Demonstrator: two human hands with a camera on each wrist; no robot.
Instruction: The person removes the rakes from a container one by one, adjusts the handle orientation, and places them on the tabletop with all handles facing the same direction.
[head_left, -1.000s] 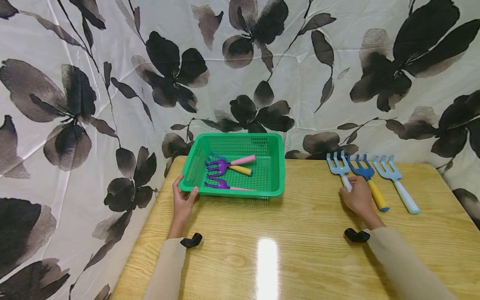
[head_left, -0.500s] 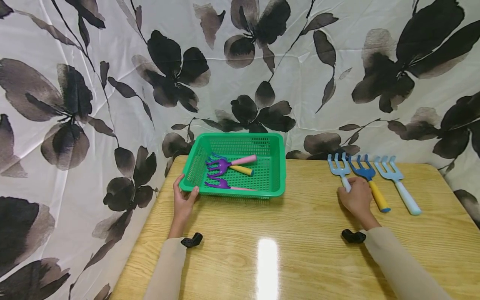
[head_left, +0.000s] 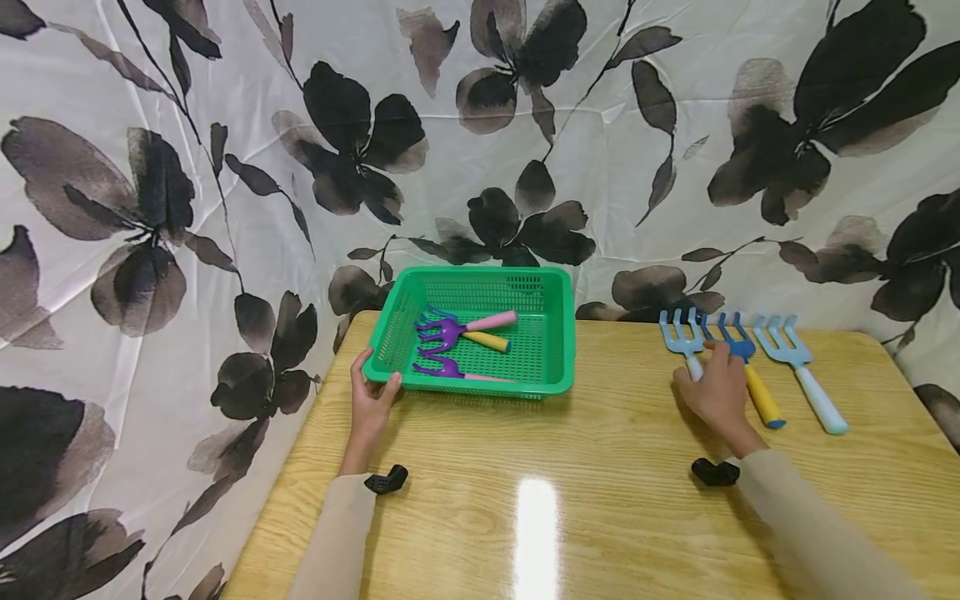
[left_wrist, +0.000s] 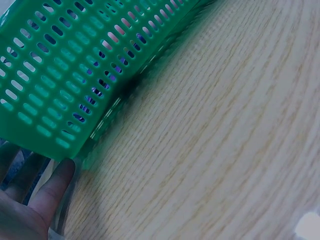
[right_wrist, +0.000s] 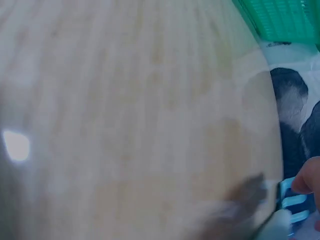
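Note:
My left hand [head_left: 371, 408] grips the near left corner of a green plastic basket [head_left: 558, 333], thumb on the near side. Inside lie two purple hand forks with pink handles, one upper [head_left: 491, 321] and one lower [head_left: 446, 367], and a hand fork with a yellow handle [head_left: 489, 341]. On the right, my right hand [head_left: 716, 392] is over the handle of a light blue hand fork [head_left: 681, 340], fingers extended and touching or close to it. Just right lies a darker blue hand fork with a yellow handle [head_left: 763, 398], partly covered by my fingers.
Another light blue hand fork [head_left: 817, 396] lies at the far right of the row. The wooden table [head_left: 600, 467] ends at the back against a floral cloth [head_left: 615, 150]. A bright light reflection shows on the tabletop.
My right hand's fingers have loosened from the light blue fork's handle and stretched forward, over the darker blue fork's head. The left hand and basket stay put.

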